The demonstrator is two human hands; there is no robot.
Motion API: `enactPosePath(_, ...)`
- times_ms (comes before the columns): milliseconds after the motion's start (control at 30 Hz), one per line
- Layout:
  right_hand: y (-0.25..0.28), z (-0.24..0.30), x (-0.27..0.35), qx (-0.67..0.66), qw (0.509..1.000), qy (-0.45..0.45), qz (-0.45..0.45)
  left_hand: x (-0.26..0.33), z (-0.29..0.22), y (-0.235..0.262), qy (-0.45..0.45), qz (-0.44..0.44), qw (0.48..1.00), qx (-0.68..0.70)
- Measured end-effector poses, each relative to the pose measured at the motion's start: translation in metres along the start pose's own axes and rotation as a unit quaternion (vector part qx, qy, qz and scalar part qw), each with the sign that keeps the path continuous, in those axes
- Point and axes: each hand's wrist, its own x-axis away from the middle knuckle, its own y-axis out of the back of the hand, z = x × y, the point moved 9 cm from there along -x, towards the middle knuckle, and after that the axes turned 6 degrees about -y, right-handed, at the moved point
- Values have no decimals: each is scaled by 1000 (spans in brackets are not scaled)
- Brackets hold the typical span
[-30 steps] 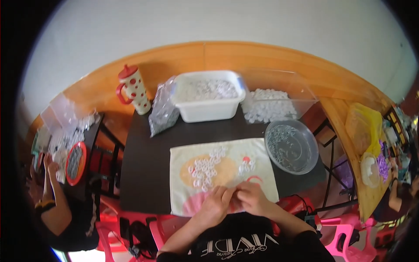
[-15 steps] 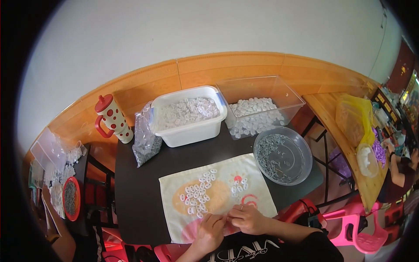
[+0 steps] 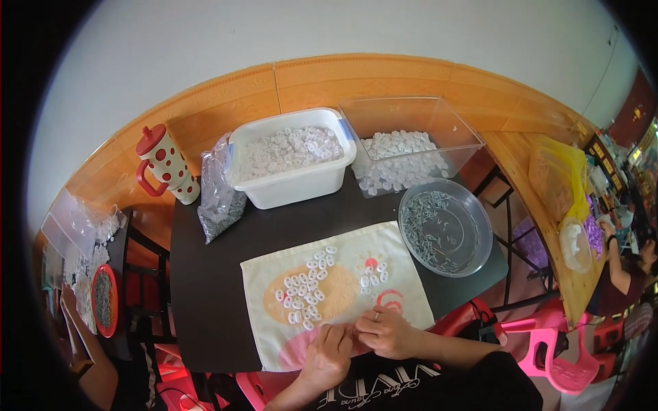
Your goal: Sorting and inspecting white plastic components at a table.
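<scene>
Though near left hand [image 3: 329, 356] and right hand [image 3: 384, 333], white pieces [image 3: 310, 300] beyond their curled grip, its contents hidden.

A cream tumbler [image 3: 169, 166] with red dots, a red lid and a red handle stands at the far left corner of the dark counter [image 3: 212, 294], near the orange wood panel [image 3: 356, 75] below the pale wall [image 3: 329, 31]. At left, a second counter [image 3: 125, 257] bears a red basin [image 3: 115, 301] of grey bits, a person [image 3: 96, 370] beside it. At right, a wooden counter [image 3: 510, 147] carries a yellow bag [image 3: 558, 171], a clear tub [image 3: 574, 250] and purple pieces [image 3: 593, 229]; another person [image 3: 619, 277] is beside it. A purple bag [image 3: 528, 243] shows beneath, and a pink stool [image 3: 565, 363] stands nearby.
</scene>
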Motion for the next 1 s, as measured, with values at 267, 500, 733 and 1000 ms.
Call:
enactPosePath(267,0,-14,-1,-119,992,-36,-18,7,11,8,24,-47,994,95)
enactPosePath(500,158,-38,-81,140,962,-28,-234,15,12,11,43,-59,992,98)
enactPosePath(733,157,-82,-120,30,960,-136,-245,15,17,8,35,-70,990,121)
enactPosePath(1000,-18,-43,-112,78,996,-19,45,17,14,6,23,-62,990,121)
